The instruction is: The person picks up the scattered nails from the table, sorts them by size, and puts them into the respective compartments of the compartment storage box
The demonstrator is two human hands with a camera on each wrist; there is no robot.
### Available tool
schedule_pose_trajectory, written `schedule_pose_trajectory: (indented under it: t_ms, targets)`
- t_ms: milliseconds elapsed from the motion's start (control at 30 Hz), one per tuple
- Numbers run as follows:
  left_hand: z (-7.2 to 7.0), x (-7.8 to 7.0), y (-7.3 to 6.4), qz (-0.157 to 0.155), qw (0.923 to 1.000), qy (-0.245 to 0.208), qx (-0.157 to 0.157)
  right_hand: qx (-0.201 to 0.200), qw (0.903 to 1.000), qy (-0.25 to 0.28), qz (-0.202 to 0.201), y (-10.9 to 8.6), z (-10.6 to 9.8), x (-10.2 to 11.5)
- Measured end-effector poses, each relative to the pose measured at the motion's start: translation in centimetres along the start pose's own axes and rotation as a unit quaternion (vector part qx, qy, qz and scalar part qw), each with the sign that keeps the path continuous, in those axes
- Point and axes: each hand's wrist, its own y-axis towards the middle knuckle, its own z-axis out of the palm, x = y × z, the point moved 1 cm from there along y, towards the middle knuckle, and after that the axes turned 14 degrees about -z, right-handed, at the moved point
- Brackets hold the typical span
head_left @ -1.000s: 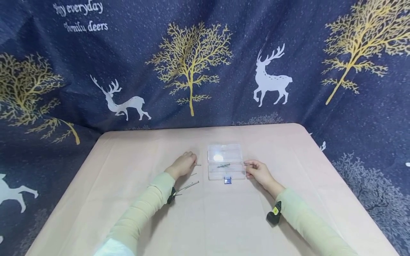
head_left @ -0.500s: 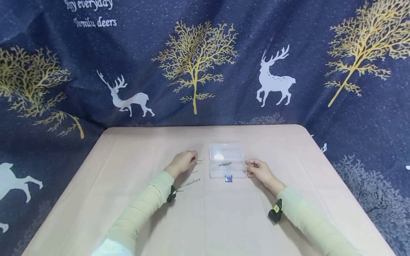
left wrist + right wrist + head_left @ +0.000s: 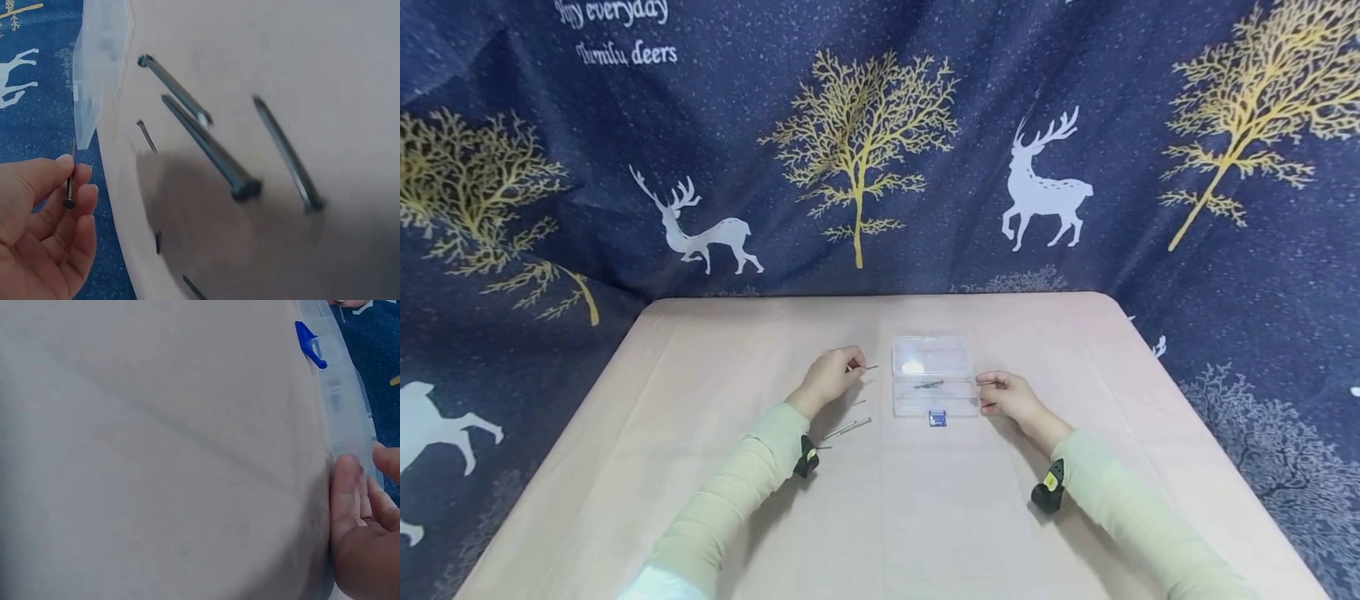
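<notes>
My left hand pinches a nail between thumb and fingertips, raised off the table left of the clear plastic box. The nail's flat head points down in the left wrist view. The box lies with its lid folded back and a blue latch at its front. A few nails lie inside it. At the box's right end, my right hand holds the side with thumb and fingers. Several loose nails, among them a thick one, lie below my left hand.
A pale pinkish cloth covers the table. Behind it hangs a dark blue curtain printed with deer and gold trees. A black wrist camera sits near the loose nails.
My left hand has lifted the nail off the table and brought it slightly up and toward the box. My right hand stays at the box's right end. The head view has shifted slightly.
</notes>
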Motion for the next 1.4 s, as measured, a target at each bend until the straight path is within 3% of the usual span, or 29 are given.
schedule_pose_trajectory:
  t_ms: [300,567,733,1000,1400]
  targets:
    - [0.9,-1.4,-0.3,-0.036,0.9971,-0.042,0.052,0.025,0.9992,0.03,0.008,0.0,-0.3,0.3]
    - [2.0,-2.5,0.2,-0.036,0.9909,-0.102,0.08,0.021,0.9996,0.019,0.001,0.0,-0.2,0.3]
    - [2.4,-3.4,0.6,-0.012,0.992,-0.091,0.086,0.015,0.9995,0.028,0.002,0.1,-0.3,0.0]
    - [2.8,-3.8,1.1,-0.027,0.9928,-0.071,0.093,0.002,0.9999,0.012,0.001,-0.3,0.0,0.0]
    - [3.4,-4.6,1.5,-0.006,0.992,-0.079,0.098,-0.006,1.0,-0.001,-0.004,-0.3,-0.1,0.0]
